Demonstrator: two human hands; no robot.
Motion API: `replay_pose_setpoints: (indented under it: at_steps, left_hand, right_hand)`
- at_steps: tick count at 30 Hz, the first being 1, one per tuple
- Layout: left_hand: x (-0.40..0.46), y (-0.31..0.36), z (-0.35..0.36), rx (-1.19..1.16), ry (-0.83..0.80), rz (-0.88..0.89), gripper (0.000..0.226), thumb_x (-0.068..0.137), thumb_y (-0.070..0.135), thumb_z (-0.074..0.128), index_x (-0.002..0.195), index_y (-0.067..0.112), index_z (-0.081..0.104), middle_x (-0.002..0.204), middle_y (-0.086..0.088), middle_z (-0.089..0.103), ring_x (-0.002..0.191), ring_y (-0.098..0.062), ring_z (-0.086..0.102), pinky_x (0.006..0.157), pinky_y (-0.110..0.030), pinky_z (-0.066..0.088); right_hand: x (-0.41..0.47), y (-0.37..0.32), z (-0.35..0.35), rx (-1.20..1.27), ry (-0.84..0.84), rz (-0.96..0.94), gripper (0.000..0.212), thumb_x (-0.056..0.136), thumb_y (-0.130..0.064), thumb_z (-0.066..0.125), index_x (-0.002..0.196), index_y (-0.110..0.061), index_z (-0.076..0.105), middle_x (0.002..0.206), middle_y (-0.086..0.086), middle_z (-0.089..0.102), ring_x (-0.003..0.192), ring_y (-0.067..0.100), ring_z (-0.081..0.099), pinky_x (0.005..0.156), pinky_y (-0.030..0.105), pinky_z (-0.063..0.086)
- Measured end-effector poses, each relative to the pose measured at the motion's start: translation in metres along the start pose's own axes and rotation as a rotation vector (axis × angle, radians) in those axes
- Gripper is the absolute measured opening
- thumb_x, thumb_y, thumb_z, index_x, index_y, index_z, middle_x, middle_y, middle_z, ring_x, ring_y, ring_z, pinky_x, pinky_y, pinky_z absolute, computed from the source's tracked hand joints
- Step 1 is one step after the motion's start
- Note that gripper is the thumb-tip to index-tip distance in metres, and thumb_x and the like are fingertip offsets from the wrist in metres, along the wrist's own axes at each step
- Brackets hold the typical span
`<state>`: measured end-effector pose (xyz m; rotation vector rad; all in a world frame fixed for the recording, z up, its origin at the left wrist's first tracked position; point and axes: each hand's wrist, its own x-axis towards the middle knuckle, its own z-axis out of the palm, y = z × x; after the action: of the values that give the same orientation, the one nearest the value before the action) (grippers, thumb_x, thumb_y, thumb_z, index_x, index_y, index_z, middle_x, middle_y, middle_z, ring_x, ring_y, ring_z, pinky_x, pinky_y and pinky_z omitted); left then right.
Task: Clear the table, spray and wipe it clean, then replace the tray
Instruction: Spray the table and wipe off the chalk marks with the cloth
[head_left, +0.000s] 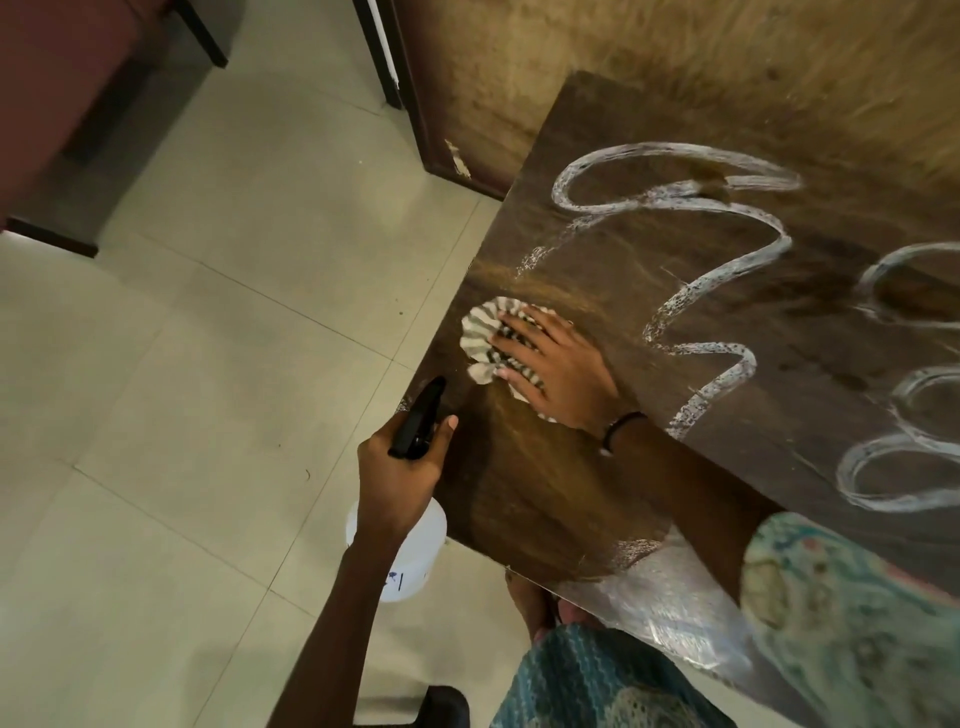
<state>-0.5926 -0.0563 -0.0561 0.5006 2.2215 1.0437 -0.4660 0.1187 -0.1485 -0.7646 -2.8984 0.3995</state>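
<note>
On tabletop (571, 499): one striped cloth (483, 338), foam trails (727, 291)
Right hand (556, 374): fingers flat, pressing cloth
Left hand (400, 467): gripping one spray bottle (400, 551) beside the edge

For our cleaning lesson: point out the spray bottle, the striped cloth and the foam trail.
spray bottle (410, 540), head view, white body.
striped cloth (480, 332), head view, bare folds.
foam trail (691, 296), head view, middle loop.

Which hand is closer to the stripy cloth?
The right hand. It presses flat on the stripy cloth on the table. The left hand is off to the side by the table's edge, gripping the spray bottle.
</note>
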Motion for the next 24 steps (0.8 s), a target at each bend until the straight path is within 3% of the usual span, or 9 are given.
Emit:
replay_pose_setpoints:
  at_steps: [6, 10, 14, 18, 21, 24]
  left_hand:
    - [0.001, 0.005, 0.0, 0.072, -0.007, 0.068, 0.016, 0.079, 0.023, 0.073, 0.087, 0.009, 0.068, 0.063, 0.008, 0.062, 0.058, -0.005, 0.059, 0.061, -0.011, 0.043]
    - [0.003, 0.011, -0.001, 0.06, -0.014, 0.058, 0.016, 0.079, 0.022, 0.073, 0.087, 0.01, 0.067, 0.064, 0.008, 0.062, 0.061, -0.005, 0.061, 0.06, -0.004, 0.041]
    - [0.01, 0.013, 0.001, 0.027, -0.01, 0.019, 0.03, 0.078, 0.029, 0.072, 0.093, 0.004, 0.07, 0.078, -0.007, 0.071, 0.077, -0.022, 0.068, 0.073, -0.025, 0.052]
    - [0.014, 0.016, 0.006, 0.028, -0.011, 0.009, 0.035, 0.077, 0.032, 0.072, 0.097, 0.004, 0.07, 0.084, -0.009, 0.072, 0.083, -0.025, 0.069, 0.083, -0.042, 0.056]
    - [0.013, 0.02, 0.011, 0.054, -0.006, 0.045, 0.031, 0.079, 0.03, 0.072, 0.098, 0.006, 0.07, 0.079, -0.007, 0.071, 0.079, -0.024, 0.069, 0.079, -0.042, 0.057]
    - [0.012, 0.023, 0.017, 0.092, -0.008, 0.082, 0.029, 0.08, 0.028, 0.072, 0.097, 0.004, 0.07, 0.068, 0.0, 0.065, 0.068, -0.022, 0.064, 0.069, -0.029, 0.051]
  right_hand:
    - [0.002, -0.066, 0.019, 0.059, -0.098, -0.21, 0.044, 0.098, -0.043, 0.034, 0.129, -0.024, 0.057, 0.145, 0.006, 0.048, 0.139, 0.027, 0.036, 0.118, 0.045, 0.023]
    - [-0.061, -0.032, 0.007, 0.085, -0.144, -0.365, 0.04, 0.1, -0.041, 0.041, 0.136, -0.025, 0.052, 0.148, 0.004, 0.044, 0.142, 0.023, 0.032, 0.117, 0.043, 0.025]
    - [-0.06, 0.025, -0.006, 0.04, -0.129, -0.271, 0.043, 0.1, -0.043, 0.041, 0.139, -0.026, 0.049, 0.152, 0.001, 0.038, 0.143, 0.022, 0.029, 0.115, 0.045, 0.029]
    - [-0.006, 0.02, -0.003, 0.013, -0.018, -0.045, 0.043, 0.1, -0.044, 0.042, 0.136, -0.024, 0.053, 0.147, 0.002, 0.045, 0.14, 0.022, 0.035, 0.114, 0.044, 0.03]
    - [0.027, -0.011, 0.002, 0.016, -0.032, -0.021, 0.046, 0.099, -0.046, 0.035, 0.134, -0.024, 0.054, 0.145, 0.004, 0.048, 0.139, 0.024, 0.037, 0.116, 0.045, 0.027]
    - [0.018, -0.036, 0.005, 0.056, -0.07, -0.159, 0.047, 0.097, -0.045, 0.032, 0.129, -0.022, 0.058, 0.141, 0.007, 0.052, 0.135, 0.028, 0.042, 0.116, 0.047, 0.027]
